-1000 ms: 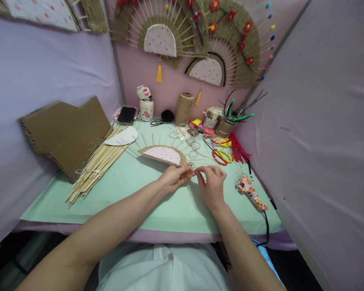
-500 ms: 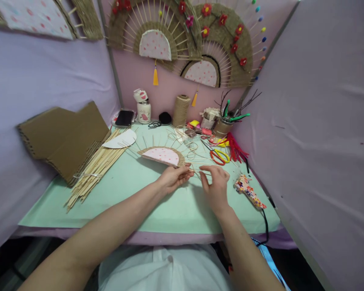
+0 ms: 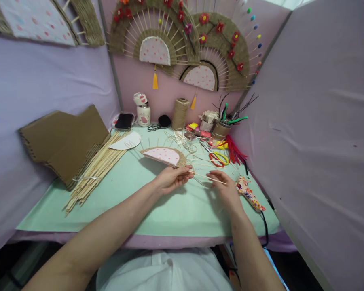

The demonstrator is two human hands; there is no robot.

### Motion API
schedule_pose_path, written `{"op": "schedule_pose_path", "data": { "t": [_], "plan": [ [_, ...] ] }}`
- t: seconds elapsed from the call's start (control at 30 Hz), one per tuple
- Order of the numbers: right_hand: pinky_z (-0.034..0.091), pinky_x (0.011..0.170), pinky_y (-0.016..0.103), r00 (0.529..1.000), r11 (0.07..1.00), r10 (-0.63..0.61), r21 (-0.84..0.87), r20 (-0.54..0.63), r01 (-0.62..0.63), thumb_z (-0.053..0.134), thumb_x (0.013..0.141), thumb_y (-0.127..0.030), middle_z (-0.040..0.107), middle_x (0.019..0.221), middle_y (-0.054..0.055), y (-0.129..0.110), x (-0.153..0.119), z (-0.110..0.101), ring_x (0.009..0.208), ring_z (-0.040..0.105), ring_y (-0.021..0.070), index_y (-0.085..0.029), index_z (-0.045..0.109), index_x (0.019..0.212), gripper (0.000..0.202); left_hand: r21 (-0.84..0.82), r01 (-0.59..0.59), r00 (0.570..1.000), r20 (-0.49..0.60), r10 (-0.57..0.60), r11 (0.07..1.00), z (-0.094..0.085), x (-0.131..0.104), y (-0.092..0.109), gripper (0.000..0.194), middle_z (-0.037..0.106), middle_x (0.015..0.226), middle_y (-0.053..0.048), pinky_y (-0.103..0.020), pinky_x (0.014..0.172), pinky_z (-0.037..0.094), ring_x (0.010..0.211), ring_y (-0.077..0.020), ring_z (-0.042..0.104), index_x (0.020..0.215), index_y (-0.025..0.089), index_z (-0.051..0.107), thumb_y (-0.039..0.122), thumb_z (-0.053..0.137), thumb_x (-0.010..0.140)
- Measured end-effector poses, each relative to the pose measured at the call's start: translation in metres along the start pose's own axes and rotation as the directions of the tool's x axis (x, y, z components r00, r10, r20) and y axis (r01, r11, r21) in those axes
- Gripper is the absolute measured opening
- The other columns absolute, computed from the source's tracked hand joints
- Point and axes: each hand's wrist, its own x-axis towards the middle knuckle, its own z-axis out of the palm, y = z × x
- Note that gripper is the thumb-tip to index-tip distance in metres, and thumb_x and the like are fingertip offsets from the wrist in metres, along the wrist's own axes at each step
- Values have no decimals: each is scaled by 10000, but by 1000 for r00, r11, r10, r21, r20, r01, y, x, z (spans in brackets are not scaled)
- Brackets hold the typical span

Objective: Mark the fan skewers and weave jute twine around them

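The half-round fan [image 3: 162, 154] is pinched at its corner by the left hand [image 3: 172, 178]; the right hand [image 3: 227, 192] is loosely curled, grip unclear. Twine [image 3: 201, 183] could be loosened by slack.

Text: none was legible | bottle [image 3: 143, 115], upper centre-left of the frame: bore a pink printed mark, any lettering too small to read | white top [image 3: 140, 99], just above: bore a reddish-pink mark, likewise unreadable
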Motion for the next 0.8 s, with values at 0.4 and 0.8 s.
{"op": "schedule_pose_path", "data": {
  "t": [0.4,0.8],
  "plan": [
    [419,601,246,891,975,38,179,452,-132,717,718,-424,634,740,0,-13,3,49,634,554,114,-211,677,820,240,14,95,994,58,-96,995,-12,-18,-2,99,704,708,-92,-153,562,527,631,-114,675,881,73,674,83,605,810],
    [299,479,222,898,925,155,260,412,-279,736,685,-404,526,585,-38,-1,1,38,506,440,84,-183,641,764,253,-43,147,988,-33,-149,988,-10,-13,-12,87,688,689,-65,-177,570,516,627,-113,660,834,110,664,115,683,750]
  ]
}}
